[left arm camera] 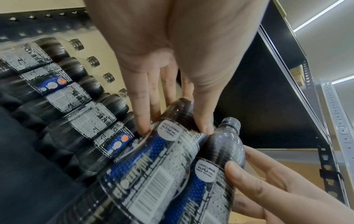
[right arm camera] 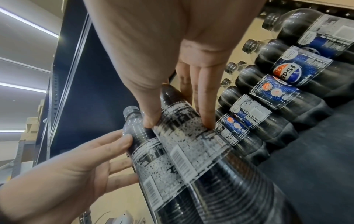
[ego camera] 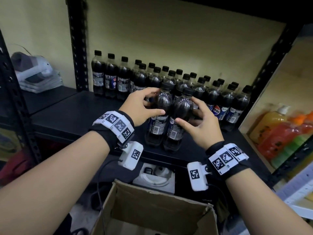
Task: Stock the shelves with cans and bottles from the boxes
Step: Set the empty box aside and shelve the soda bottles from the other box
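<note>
Head view: two dark cola bottles stand upright, touching, near the front edge of the black shelf point(ego camera: 71, 116), just ahead of the stocked rows point(ego camera: 186, 82). Left hand point(ego camera: 140, 107) wraps the left bottle point(ego camera: 160, 112) w/ thumb at the front and fingers round the far side; right hand point(ego camera: 201, 122) likewise grips the right bottle point(ego camera: 179, 119), thumb on the label. Both forearms reach fwd. over the open cardboard box point(ego camera: 152, 206), wrists level, palms facing inward.

Left wrist view: fingers point(left arm camera: 141, 115) and thumb pinch the left bottle at its shoulder, just above the label. Right wrist view shows the same hold on the right bottle point(right arm camera: 182, 130).

Step in hand, as judged: slide the pair back against the rows. To do it well: keep both bottles upright and together, push low on the body rather than at the cap, stop on contact so the rear bottles don't topple, then let go.
</note>
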`<state>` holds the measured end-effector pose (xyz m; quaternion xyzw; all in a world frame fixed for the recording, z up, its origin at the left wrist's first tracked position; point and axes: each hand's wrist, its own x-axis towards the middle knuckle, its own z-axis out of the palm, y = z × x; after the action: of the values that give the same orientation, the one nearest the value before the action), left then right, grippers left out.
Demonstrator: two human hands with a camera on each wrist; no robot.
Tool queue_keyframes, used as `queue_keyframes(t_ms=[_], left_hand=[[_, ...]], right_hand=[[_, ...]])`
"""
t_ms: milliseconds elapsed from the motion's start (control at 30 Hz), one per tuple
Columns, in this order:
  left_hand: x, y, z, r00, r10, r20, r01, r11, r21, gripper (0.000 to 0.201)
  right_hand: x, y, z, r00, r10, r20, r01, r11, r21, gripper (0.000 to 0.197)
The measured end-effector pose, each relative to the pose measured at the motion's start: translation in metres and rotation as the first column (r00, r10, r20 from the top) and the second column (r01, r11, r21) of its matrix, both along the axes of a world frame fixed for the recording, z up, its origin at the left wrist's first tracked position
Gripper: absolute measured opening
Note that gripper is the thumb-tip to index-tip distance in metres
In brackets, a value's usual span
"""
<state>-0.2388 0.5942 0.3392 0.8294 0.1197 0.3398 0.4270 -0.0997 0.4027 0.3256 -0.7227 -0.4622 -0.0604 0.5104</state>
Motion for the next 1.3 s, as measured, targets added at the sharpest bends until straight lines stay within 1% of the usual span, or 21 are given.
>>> queue_keyframes(t_ms=[200,367,500,667,867,933,1033,1067,1300], left_hand=[[0.000,0.027,0.008,0.998,0.033,-0.053,-0.034,0.999,-0.016,0.081],[0.002,0.055,0.014,0.997,0.009,-0.073,-0.016,0.995,-0.101,0.076],[0.001,0.086,0.019,0.994,-0.010,-0.110,-0.003,0.992,-0.124,0.070],[0.002,0.123,0.016,0.995,-0.004,-0.104,-0.015,0.984,-0.176,0.066],[0.000,0.166,0.017,0.994,0.011,-0.113,-0.035,0.977,-0.211,0.064],[-0.002,0.179,0.017,0.993,0.036,-0.111,-0.060,0.974,-0.219,0.069],[-0.004,0.195,0.017,0.991,0.071,-0.113,-0.093,0.975,-0.203,0.083],[-0.004,0.199,0.017,0.991,0.077,-0.112,-0.099,0.974,-0.202,0.084],[-0.001,0.225,0.015,0.993,0.099,-0.060,-0.109,0.975,-0.191,0.075]], right_hand=[[0.004,0.027,-0.002,1.000,-0.002,0.012,0.003,1.000,-0.015,0.081],[0.007,0.063,-0.002,1.000,0.014,-0.001,-0.014,1.000,-0.008,0.081],[0.009,0.095,-0.003,1.000,0.015,0.006,-0.014,1.000,-0.013,0.081],[0.009,0.134,-0.006,0.999,0.035,-0.012,-0.035,0.999,0.016,0.082],[0.012,0.185,-0.008,0.999,0.041,-0.006,-0.041,0.999,-0.002,0.082],[0.013,0.203,-0.009,0.999,0.044,-0.003,-0.044,0.999,0.001,0.082],[0.012,0.224,-0.007,0.999,0.043,0.016,-0.043,0.999,0.004,0.084],[0.012,0.230,-0.006,0.999,0.042,0.023,-0.042,0.999,0.005,0.084],[0.009,0.259,-0.001,0.995,0.004,0.098,-0.005,1.000,0.011,0.082]])
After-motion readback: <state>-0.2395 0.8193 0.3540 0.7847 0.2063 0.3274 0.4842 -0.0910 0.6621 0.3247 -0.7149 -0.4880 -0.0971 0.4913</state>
